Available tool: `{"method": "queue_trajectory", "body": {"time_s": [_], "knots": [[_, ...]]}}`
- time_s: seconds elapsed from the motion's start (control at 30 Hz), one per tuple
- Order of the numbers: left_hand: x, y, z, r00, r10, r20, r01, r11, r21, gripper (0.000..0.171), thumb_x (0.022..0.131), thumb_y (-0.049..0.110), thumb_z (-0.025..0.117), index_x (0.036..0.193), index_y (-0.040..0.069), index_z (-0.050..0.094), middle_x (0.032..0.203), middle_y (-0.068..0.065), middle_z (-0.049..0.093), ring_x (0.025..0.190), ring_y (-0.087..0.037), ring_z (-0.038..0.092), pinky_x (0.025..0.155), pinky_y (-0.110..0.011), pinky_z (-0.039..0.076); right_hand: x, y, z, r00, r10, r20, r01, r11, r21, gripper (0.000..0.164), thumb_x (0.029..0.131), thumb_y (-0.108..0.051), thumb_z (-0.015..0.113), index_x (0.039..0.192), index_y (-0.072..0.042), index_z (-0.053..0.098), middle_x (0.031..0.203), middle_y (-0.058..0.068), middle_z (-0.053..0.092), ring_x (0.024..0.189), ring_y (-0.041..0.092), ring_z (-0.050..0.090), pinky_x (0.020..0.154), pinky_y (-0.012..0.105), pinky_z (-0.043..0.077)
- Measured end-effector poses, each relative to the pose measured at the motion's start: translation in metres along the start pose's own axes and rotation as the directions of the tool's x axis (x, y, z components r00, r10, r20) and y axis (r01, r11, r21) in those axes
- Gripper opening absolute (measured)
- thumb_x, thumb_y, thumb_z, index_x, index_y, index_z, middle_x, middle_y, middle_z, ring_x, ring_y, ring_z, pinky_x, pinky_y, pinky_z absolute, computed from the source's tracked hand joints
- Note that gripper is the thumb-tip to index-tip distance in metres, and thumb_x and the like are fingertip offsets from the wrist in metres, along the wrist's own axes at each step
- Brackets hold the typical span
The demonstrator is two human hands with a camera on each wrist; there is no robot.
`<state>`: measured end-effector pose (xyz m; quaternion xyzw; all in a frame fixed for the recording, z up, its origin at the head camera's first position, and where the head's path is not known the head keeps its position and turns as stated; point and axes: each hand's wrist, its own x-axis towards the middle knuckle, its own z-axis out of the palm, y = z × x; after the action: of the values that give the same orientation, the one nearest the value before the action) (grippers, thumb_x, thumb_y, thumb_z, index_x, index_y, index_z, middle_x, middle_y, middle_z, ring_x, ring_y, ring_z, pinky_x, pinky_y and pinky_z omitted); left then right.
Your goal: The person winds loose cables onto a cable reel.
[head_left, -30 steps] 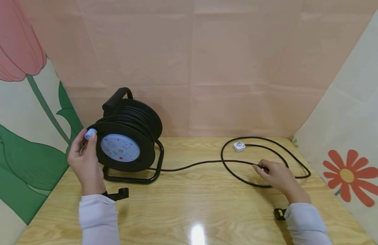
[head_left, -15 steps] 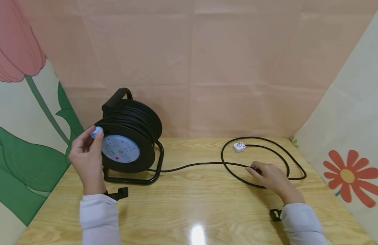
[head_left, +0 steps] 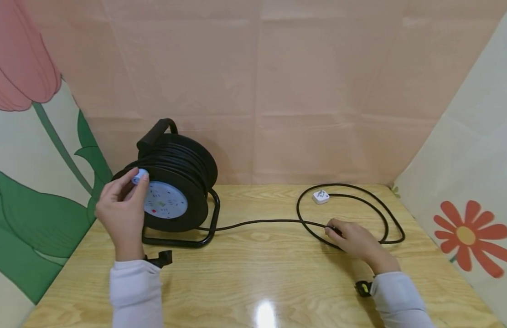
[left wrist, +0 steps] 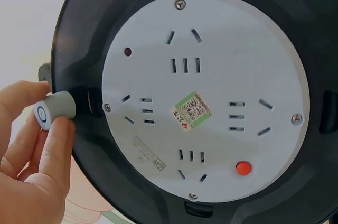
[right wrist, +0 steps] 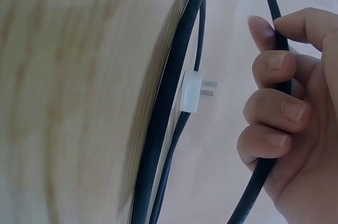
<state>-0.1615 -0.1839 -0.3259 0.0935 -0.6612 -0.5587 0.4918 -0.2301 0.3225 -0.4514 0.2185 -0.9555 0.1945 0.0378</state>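
A black cable reel (head_left: 177, 182) stands at the left of the table, its light-blue socket panel (left wrist: 206, 97) facing me. My left hand (head_left: 124, 207) pinches the blue-grey crank knob (left wrist: 55, 109) on the reel's rim between thumb and fingers. From the reel's underside a black cable (head_left: 257, 221) runs right across the table to my right hand (head_left: 354, 239). In the right wrist view, curled fingers (right wrist: 274, 105) and thumb grip that cable. Beyond the hand it lies in loops, with a white plug (head_left: 321, 197) at its end, prongs up.
The reel rests on a black tube frame (head_left: 177, 243) and has a carrying handle (head_left: 152, 136) on top. Behind the wooden table (head_left: 253, 273) hangs a pink backdrop (head_left: 253, 91). Flower-printed sheets (head_left: 463, 182) stand at the sides.
The knob and my left hand have moved right, and the socket panel has turned slightly. My right hand has slid left with the cable, drawing the right-hand loop inward. The plug stays put.
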Motion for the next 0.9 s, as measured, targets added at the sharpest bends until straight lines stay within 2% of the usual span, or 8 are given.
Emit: {"method": "queue_trajectory", "body": {"time_s": [0.27, 0.5, 0.73, 0.9], "knots": [[-0.005, 0.008, 0.000, 0.999, -0.012, 0.033, 0.011, 0.999, 0.044, 0.030, 0.083, 0.030, 0.084, 0.108, 0.014, 0.080, 0.098, -0.003, 0.069, 0.085, -0.009, 0.069, 0.076, -0.014, 0.054, 0.004, -0.007, 0.000, 0.999, -0.006, 0.031, 0.005, 1.000, 0.023, 0.026, 0.106, -0.034, 0.053, 0.112, -0.015, 0.068, 0.098, -0.006, 0.069, 0.080, 0.008, 0.061, 0.071, 0.042, 0.052], [-0.007, 0.013, 0.002, 0.996, -0.027, 0.089, 0.020, 0.996, 0.083, 0.033, 0.083, 0.033, 0.084, 0.109, 0.015, 0.079, 0.098, -0.003, 0.070, 0.083, -0.009, 0.069, 0.075, -0.014, 0.054, 0.009, -0.012, -0.001, 0.999, -0.045, 0.018, 0.045, 0.999, 0.010, 0.024, 0.105, -0.031, 0.055, 0.113, -0.013, 0.069, 0.099, -0.005, 0.070, 0.086, 0.014, 0.066, 0.076, 0.047, 0.054], [-0.010, 0.015, 0.002, 0.993, 0.006, 0.121, -0.026, 0.986, 0.164, 0.035, 0.085, 0.038, 0.081, 0.111, 0.015, 0.079, 0.095, -0.004, 0.068, 0.082, -0.008, 0.067, 0.074, -0.012, 0.054, 0.012, -0.018, -0.003, 0.997, -0.074, 0.031, 0.073, 0.997, 0.014, 0.023, 0.105, -0.029, 0.056, 0.113, -0.012, 0.069, 0.099, -0.002, 0.071, 0.085, 0.012, 0.065, 0.075, 0.044, 0.054], [-0.011, 0.018, 0.003, 0.989, 0.035, 0.141, -0.063, 0.976, 0.206, 0.036, 0.086, 0.041, 0.079, 0.111, 0.014, 0.079, 0.093, -0.005, 0.072, 0.078, -0.003, 0.067, 0.071, -0.011, 0.053, 0.012, -0.022, -0.006, 0.996, -0.080, 0.033, 0.079, 0.997, 0.019, 0.024, 0.105, -0.031, 0.055, 0.112, -0.013, 0.069, 0.097, -0.003, 0.071, 0.079, 0.007, 0.061, 0.072, 0.041, 0.053]]}}
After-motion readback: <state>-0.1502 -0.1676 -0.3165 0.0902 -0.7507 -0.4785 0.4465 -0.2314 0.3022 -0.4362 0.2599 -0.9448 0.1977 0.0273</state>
